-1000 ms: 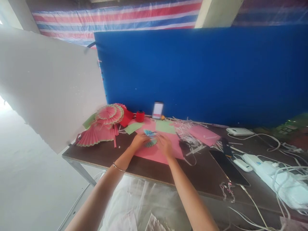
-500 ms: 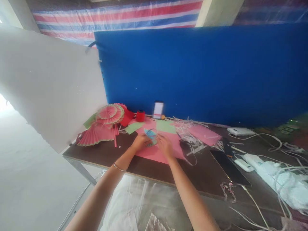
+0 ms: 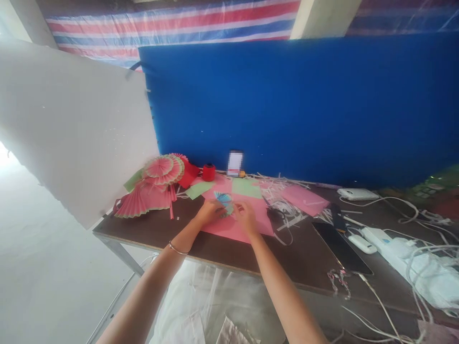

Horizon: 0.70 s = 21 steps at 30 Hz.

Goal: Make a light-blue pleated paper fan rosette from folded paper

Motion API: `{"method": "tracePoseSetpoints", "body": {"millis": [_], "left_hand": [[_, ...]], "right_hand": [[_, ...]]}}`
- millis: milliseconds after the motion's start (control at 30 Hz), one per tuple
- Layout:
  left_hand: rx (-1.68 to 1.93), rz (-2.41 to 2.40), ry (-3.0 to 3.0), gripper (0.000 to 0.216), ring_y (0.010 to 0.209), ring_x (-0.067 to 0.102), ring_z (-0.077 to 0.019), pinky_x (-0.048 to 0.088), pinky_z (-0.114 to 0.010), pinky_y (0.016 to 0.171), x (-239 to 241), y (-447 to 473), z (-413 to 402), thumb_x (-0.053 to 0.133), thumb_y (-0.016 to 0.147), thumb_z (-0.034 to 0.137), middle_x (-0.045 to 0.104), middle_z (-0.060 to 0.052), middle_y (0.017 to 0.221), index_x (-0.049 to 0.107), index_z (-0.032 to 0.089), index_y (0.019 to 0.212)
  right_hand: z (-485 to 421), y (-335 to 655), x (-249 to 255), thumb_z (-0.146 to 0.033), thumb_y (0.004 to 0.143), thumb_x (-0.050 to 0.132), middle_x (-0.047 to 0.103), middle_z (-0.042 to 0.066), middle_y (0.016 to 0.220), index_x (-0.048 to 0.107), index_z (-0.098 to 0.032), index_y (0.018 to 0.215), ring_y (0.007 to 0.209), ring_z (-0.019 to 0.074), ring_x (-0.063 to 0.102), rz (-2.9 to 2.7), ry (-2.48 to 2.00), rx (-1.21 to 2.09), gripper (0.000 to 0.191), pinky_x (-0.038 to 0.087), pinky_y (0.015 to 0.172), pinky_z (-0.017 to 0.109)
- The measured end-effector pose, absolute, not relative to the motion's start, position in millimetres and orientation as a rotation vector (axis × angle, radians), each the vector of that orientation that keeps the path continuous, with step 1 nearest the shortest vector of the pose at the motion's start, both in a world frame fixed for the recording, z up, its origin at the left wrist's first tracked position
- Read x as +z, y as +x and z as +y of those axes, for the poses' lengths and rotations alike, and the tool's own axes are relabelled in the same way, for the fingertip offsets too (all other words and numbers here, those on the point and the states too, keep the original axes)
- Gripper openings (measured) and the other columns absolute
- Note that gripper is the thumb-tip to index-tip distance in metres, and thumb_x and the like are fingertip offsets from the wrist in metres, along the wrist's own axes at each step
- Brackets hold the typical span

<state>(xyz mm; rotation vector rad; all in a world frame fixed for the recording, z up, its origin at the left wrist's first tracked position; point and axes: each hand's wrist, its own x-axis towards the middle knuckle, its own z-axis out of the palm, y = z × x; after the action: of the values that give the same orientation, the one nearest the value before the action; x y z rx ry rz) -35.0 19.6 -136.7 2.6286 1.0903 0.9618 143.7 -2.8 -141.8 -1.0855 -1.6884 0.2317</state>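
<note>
A small pleated paper fan (image 3: pixel 223 197), blue with a green lower part, sits between my hands over a pink paper sheet (image 3: pixel 256 222). My left hand (image 3: pixel 210 212) pinches the fan at its left side, and the fingers partly cover it. At the fan's right edge, my right hand (image 3: pixel 246 217) has its thumb and fingers curled close together. What lies between those fingertips is too small to make out. Green paper pieces (image 3: pixel 247 188) lie just beyond the hands on the pink sheet.
Pink pleated fans (image 3: pixel 147 200) are heaped at left, near a red spool (image 3: pixel 208 172). A small pixelated screen (image 3: pixel 235 163) stands against the blue panel (image 3: pixel 287 110). Paper strips (image 3: pixel 285 210), pink paper (image 3: pixel 304 200), a black phone (image 3: pixel 342 247) and a cabled power strip (image 3: pixel 380 241) lie at right.
My right hand's fingers have shifted slightly and curl a little more beside the fan. The left hand keeps its hold, and the fan looks slightly more tilted.
</note>
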Motion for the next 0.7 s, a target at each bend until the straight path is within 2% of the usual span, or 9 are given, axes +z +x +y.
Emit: {"method": "tracePoseSetpoints", "body": {"millis": [133, 333, 700], "left_hand": [[0.943, 1.082, 2.587, 0.024, 0.07, 0.055, -0.015, 0.041, -0.026, 0.067, -134.2, -33.3, 15.2, 0.05, 0.083, 0.03, 0.062, -0.003, 0.068, 0.061, 0.016, 0.068], [0.959, 1.183, 2.557, 0.02, 0.065, 0.053, -0.0153, 0.04, -0.026, 0.06, -133.0, -32.4, 10.2, 0.042, 0.086, 0.027, 0.057, -0.004, 0.071, 0.055, 0.015, 0.078], [1.116, 1.212, 2.584, 0.019, 0.081, 0.053, -0.0195, 0.043, -0.032, 0.073, -134.6, -31.2, 11.8, 0.034, 0.089, 0.022, 0.058, -0.008, 0.084, 0.051, 0.016, 0.091]], "right_hand": [[-2.1, 142.7, -143.3, -0.033, 0.086, 0.045, 0.059, 0.005, 0.083, 0.056, -0.02, 0.083, 0.073, 0.0158, 0.056, -1.695, -1.103, 0.249, 0.018, 0.048, 0.063, 0.03], [-2.3, 141.3, -143.3, -0.034, 0.087, 0.042, 0.059, 0.006, 0.083, 0.055, -0.02, 0.084, 0.073, 0.0161, 0.056, -1.701, -1.109, 0.256, 0.019, 0.047, 0.062, 0.03], [-4.7, 140.2, -141.9, -0.029, 0.085, 0.043, 0.056, 0.003, 0.079, 0.053, -0.021, 0.083, 0.069, 0.0156, 0.053, -1.734, -1.108, 0.214, 0.013, 0.044, 0.065, 0.03]]}}
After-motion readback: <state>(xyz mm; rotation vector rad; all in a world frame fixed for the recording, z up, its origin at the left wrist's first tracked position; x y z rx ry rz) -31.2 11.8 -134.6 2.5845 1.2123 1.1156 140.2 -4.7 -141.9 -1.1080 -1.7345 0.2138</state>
